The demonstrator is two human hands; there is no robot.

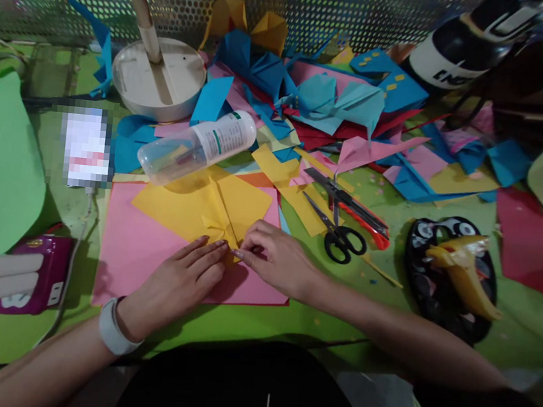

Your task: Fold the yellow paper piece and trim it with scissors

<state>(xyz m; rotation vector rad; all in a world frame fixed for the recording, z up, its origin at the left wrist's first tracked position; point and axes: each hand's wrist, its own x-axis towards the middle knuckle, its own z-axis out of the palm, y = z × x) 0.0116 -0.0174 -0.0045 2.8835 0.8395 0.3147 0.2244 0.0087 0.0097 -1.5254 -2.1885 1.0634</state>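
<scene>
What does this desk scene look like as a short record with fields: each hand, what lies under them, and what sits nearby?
left hand: flat, fingers pressing the yellow paper
right hand: fingertips pinching a fold of the yellow paper
under the paper: pink sheet on the green table
bottle: clear, on its side, behind the paper
scissors: black handles, right of the hands
paper pile: blue, pink, red and yellow pieces at the back
wrist: white band on the left
</scene>
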